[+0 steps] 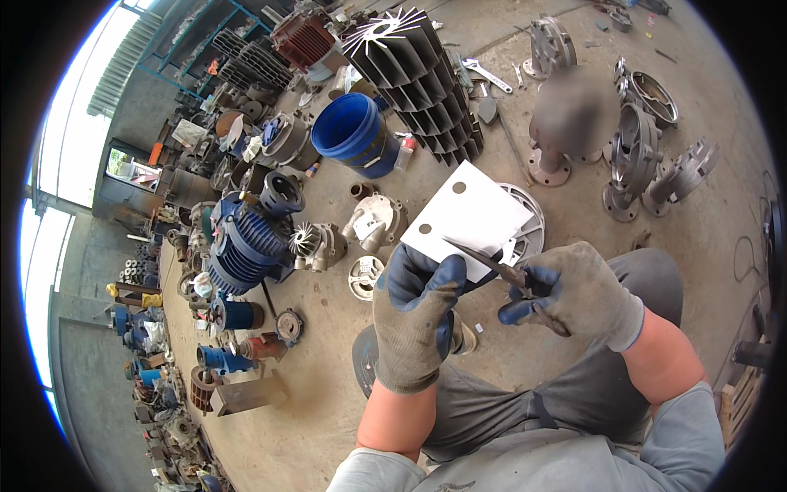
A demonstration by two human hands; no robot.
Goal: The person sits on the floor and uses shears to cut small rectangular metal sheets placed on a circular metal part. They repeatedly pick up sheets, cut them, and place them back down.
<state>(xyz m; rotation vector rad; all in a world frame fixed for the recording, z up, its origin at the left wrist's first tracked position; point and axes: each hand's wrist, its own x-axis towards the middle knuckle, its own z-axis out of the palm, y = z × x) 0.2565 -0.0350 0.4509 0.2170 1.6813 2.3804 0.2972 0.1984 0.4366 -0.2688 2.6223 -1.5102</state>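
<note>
A white sheet with two round holes is held by its lower corner in my gloved left hand, thumb on top. My gloved right hand grips a pair of dark metal scissors by the handles. The blades lie at the sheet's lower part, and how far apart they are is hard to tell. Just behind the sheet, a round spoked metal part rests on the floor, partly hidden. Another small round metal part lies left of my left hand.
A blue bucket and a tall stack of black finned parts stand ahead. A blue motor sits at left among many machine parts. Flanged metal castings stand at right, near an adjustable wrench.
</note>
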